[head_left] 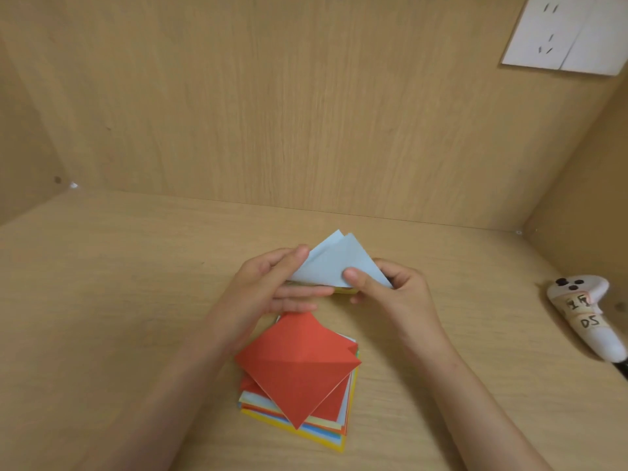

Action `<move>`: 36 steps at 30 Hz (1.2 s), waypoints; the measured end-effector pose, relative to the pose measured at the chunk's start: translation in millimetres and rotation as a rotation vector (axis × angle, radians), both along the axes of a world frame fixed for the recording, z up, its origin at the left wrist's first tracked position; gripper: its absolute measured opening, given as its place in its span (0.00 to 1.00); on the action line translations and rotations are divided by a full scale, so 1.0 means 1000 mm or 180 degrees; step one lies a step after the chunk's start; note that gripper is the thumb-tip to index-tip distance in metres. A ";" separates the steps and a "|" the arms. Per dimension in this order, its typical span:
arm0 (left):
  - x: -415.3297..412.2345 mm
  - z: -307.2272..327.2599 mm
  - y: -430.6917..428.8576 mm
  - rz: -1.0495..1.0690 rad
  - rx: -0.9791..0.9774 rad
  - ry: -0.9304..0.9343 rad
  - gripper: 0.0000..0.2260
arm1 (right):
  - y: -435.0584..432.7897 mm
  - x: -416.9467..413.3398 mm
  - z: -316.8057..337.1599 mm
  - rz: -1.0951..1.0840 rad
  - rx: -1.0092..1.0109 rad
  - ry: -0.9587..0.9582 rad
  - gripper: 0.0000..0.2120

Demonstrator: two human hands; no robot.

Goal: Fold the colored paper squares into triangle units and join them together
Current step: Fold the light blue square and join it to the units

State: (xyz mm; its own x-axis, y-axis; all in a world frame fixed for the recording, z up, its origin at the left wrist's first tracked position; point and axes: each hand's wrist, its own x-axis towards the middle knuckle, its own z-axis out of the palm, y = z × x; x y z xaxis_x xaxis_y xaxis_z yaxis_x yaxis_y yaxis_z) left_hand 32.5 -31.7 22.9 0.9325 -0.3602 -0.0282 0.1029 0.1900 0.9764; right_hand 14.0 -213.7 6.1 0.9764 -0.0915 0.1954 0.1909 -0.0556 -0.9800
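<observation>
A light blue paper (334, 261), folded into a triangle with its two tips slightly apart, is held above the desk. My left hand (272, 283) pinches its left edge between thumb and fingers. My right hand (384, 290) grips its lower right corner with the thumb on top. A bit of yellow paper (345, 290) shows just under the blue triangle. Nearer to me lies a stack of colored paper squares (333, 433), with a creased red sheet (299, 365) turned like a diamond on top.
The wooden desk (119, 300) is boxed in by a back panel and side walls. A white controller (584, 314) with taped labels lies at the right edge. A white wall socket (564, 35) sits on the back panel, upper right.
</observation>
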 end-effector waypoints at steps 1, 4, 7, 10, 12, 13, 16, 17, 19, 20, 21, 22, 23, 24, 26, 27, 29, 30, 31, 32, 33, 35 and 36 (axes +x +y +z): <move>-0.001 0.001 -0.001 -0.0031 0.0042 -0.0030 0.20 | 0.000 0.000 0.000 -0.0023 0.0030 0.0024 0.05; -0.001 -0.001 -0.004 0.0067 0.0225 -0.0164 0.20 | 0.001 0.000 0.002 -0.0002 0.0115 0.0036 0.05; 0.001 -0.005 -0.004 0.0177 0.0303 -0.0269 0.15 | 0.003 0.000 0.004 0.0033 0.0288 0.0035 0.08; 0.000 -0.006 -0.003 0.0219 0.0294 -0.0262 0.12 | 0.005 -0.001 0.005 0.0048 0.0364 0.0075 0.15; 0.001 -0.006 -0.003 0.0206 0.0347 -0.0259 0.12 | 0.004 0.001 0.005 0.0017 0.0320 0.0095 0.18; 0.001 -0.007 -0.003 0.0216 0.0422 -0.0270 0.13 | 0.004 0.001 0.005 0.0010 0.0282 0.0092 0.19; 0.001 -0.008 -0.005 0.0311 0.0816 -0.0390 0.14 | 0.006 0.000 0.004 0.0063 0.0167 0.0036 0.20; 0.001 -0.008 -0.005 0.0329 0.0913 -0.0429 0.14 | 0.007 -0.001 0.004 0.0089 0.0152 0.0015 0.20; 0.001 -0.008 -0.005 0.0357 0.1005 -0.0476 0.13 | 0.009 -0.002 0.005 0.0130 0.0146 -0.0011 0.20; 0.001 -0.008 -0.005 0.0360 0.1023 -0.0493 0.13 | 0.009 -0.002 0.005 0.0145 0.0154 -0.0017 0.20; 0.001 -0.008 -0.005 0.0352 0.1037 -0.0511 0.12 | 0.008 -0.003 0.005 0.0153 0.0160 -0.0014 0.20; 0.001 -0.008 -0.005 0.0334 0.1050 -0.0533 0.12 | 0.008 -0.003 0.006 0.0159 0.0161 -0.0010 0.20; 0.001 -0.008 -0.005 0.0318 0.1058 -0.0552 0.11 | 0.008 -0.003 0.006 0.0162 0.0159 -0.0007 0.20; 0.001 -0.009 -0.005 0.0321 0.1060 -0.0559 0.11 | 0.008 -0.003 0.005 0.0163 0.0151 -0.0013 0.20; 0.002 -0.009 -0.006 0.0393 0.1022 -0.0551 0.09 | 0.008 -0.002 0.005 0.0146 0.0139 -0.0033 0.22; 0.002 -0.009 -0.006 0.0452 0.0980 -0.0545 0.08 | 0.008 -0.002 0.005 0.0135 0.0171 -0.0017 0.24; 0.001 -0.008 -0.006 0.0562 0.0822 -0.0515 0.08 | 0.008 -0.001 0.005 0.0127 0.0317 0.0131 0.29; 0.002 -0.009 -0.007 0.0606 0.0743 -0.0498 0.08 | 0.008 -0.001 0.005 0.0142 0.0389 0.0239 0.30; 0.001 -0.009 -0.007 0.0642 0.0702 -0.0497 0.08 | 0.008 -0.001 0.005 0.0198 0.0449 0.0329 0.30; 0.001 -0.009 -0.007 0.0668 0.0694 -0.0513 0.07 | 0.009 -0.001 0.004 0.0287 0.0508 0.0383 0.28; 0.001 -0.009 -0.007 0.0682 0.0683 -0.0527 0.07 | 0.010 -0.001 0.004 0.0382 0.0567 0.0415 0.26; 0.000 -0.008 -0.008 0.0676 0.0595 -0.0527 0.07 | 0.010 -0.002 0.004 0.0488 0.0668 0.0495 0.21; 0.000 -0.008 -0.009 0.0664 0.0551 -0.0525 0.07 | 0.010 -0.002 0.005 0.0490 0.0736 0.0525 0.20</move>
